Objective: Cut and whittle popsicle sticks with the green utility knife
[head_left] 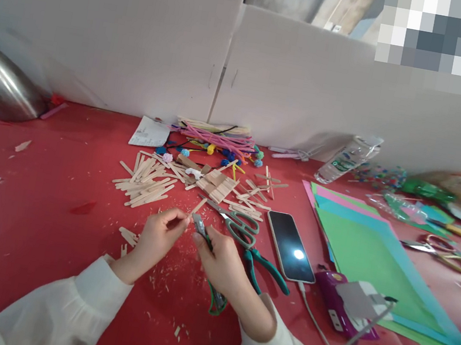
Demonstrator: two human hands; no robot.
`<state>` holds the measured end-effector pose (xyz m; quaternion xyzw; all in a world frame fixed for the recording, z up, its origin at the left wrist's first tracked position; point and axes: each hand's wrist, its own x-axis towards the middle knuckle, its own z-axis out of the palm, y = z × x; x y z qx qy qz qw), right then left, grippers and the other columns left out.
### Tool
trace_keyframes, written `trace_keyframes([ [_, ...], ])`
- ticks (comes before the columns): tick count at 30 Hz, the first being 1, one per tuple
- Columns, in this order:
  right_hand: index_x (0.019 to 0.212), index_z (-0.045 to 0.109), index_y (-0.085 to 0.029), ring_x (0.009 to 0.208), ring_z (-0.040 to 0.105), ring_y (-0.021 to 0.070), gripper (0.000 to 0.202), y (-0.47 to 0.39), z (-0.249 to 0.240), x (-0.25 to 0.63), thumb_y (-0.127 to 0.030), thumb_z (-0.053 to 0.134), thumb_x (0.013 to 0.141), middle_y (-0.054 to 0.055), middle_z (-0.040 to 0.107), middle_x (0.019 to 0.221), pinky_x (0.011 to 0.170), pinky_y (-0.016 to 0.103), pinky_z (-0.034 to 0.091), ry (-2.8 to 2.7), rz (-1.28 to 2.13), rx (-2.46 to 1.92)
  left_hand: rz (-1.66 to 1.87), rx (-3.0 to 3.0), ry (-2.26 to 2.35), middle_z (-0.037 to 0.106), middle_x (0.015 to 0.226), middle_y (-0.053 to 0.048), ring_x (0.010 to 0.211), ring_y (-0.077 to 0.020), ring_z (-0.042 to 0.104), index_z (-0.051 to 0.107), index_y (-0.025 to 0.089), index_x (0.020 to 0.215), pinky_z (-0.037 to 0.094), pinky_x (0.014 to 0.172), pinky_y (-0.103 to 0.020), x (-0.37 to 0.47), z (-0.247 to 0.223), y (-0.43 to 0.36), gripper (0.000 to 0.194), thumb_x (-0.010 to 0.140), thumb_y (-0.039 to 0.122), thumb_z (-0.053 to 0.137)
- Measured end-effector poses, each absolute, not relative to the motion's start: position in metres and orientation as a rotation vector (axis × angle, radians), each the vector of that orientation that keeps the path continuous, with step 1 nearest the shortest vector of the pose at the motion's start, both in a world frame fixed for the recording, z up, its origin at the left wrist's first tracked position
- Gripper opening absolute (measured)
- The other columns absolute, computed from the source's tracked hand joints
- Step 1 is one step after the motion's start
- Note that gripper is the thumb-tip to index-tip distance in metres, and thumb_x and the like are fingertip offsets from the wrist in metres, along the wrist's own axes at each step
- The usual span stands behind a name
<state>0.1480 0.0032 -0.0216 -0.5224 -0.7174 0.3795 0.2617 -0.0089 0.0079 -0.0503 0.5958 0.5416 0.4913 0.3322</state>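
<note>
Between the fingertips of my left hand (pixel 160 234) is a thin wooden craft stick (pixel 199 206), its free end pointing up and away. My right hand (pixel 220 257) is wrapped round a utility knife (pixel 217 300) with a green edge on its handle. The knife's metal front end is beside the stick, close to my left fingertips; whether it touches the wood I cannot tell. Just beyond my hands lie grey-green scissors (pixel 243 226) and teal-handled pliers (pixel 265 268). Loose craft sticks (pixel 146 181) lie in a pile past my left hand, and wood shavings (pixel 161 285) litter the red table under both hands.
A phone (pixel 291 246) on a cable lies right of the scissors, near a purple power strip (pixel 341 305). Coloured paper sheets (pixel 362 237) and a clear bottle (pixel 346 160) are farther right. Pink pipe cleaners (pixel 218 139) lie before the white partition (pixel 147 39). A metal jug (pixel 4 76) is far left.
</note>
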Motion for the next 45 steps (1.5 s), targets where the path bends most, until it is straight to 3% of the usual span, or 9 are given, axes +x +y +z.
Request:
trace_keyframes([
  [5,0.064,0.035,-0.024,0.04,0.046,0.0124,0.026,-0.001,-0.02,0.144,-0.041,0.041,0.082,-0.003,0.046,0.049,0.043,0.023,0.032,-1.807,1.286,-1.388,1.298,1.625,1.46,0.063,0.067,0.002,0.062,-0.0134,0.055,0.061,0.019,0.071,0.042,0.062,-0.022,-0.011,-0.053,0.007,0.015,0.08,0.03,0.057],
  [12,0.078,0.045,-0.021,0.033,0.046,0.0115,0.039,0.001,-0.021,0.138,-0.058,0.032,0.078,-0.003,0.051,0.051,0.034,0.022,0.035,-1.618,1.629,-1.281,1.316,1.563,1.447,0.061,0.059,0.002,0.053,-0.0128,0.056,0.057,0.019,0.069,0.044,0.053,-0.021,-0.005,-0.052,0.009,0.02,0.081,0.034,0.054],
  [15,0.075,0.041,-0.022,0.035,0.046,0.0103,0.034,0.0,-0.023,0.138,-0.055,0.035,0.08,-0.003,0.051,0.052,0.036,0.021,0.033,-1.602,1.559,-1.294,1.323,1.539,1.435,0.061,0.059,0.002,0.053,-0.0126,0.057,0.057,0.018,0.068,0.044,0.053,-0.021,-0.003,-0.049,0.011,0.021,0.08,0.035,0.054],
  [21,0.064,0.031,-0.023,0.045,0.044,0.0124,0.027,-0.001,-0.021,0.143,-0.036,0.038,0.087,-0.002,0.045,0.051,0.048,0.023,0.027,-1.98,0.89,-1.465,1.313,1.542,1.427,0.062,0.06,0.002,0.055,-0.0128,0.057,0.057,0.018,0.067,0.045,0.055,-0.021,-0.005,-0.05,0.012,0.022,0.081,0.035,0.056],
  [30,0.064,0.029,-0.023,0.048,0.038,0.0146,0.024,-0.001,-0.015,0.141,-0.025,0.044,0.083,-0.002,0.038,0.053,0.052,0.027,0.017,-1.998,0.847,-1.556,1.288,1.649,1.46,0.062,0.059,0.001,0.054,-0.0135,0.057,0.059,0.018,0.07,0.043,0.053,-0.021,-0.008,-0.054,0.012,0.023,0.083,0.036,0.054],
  [34,0.064,0.029,-0.023,0.048,0.042,0.0151,0.025,-0.003,-0.015,0.14,-0.02,0.045,0.082,-0.002,0.04,0.053,0.051,0.027,0.018,-1.926,0.927,-1.577,1.299,1.741,1.491,0.07,0.071,-0.002,0.065,-0.0164,0.063,0.063,0.02,0.073,0.046,0.062,-0.024,-0.009,-0.049,0.01,0.018,0.082,0.033,0.054],
  [38,0.064,0.032,-0.023,0.04,0.046,0.0122,0.024,-0.003,-0.018,0.142,-0.029,0.042,0.086,-0.003,0.046,0.049,0.043,0.023,0.028,-1.828,1.233,-1.48,1.316,1.798,1.503,0.073,0.079,-0.004,0.071,-0.0181,0.064,0.065,0.021,0.074,0.047,0.071,-0.027,-0.008,-0.045,0.009,0.016,0.081,0.031,0.054],
  [45,0.075,0.041,-0.022,0.031,0.046,0.0098,0.03,-0.002,-0.023,0.134,-0.051,0.033,0.08,-0.006,0.048,0.048,0.033,0.02,0.034,-1.57,1.574,-1.313,1.337,1.717,1.549,0.067,0.065,-0.001,0.057,-0.0156,0.059,0.062,0.021,0.069,0.044,0.057,-0.024,-0.004,-0.045,0.01,0.014,0.078,0.03,0.055],
])
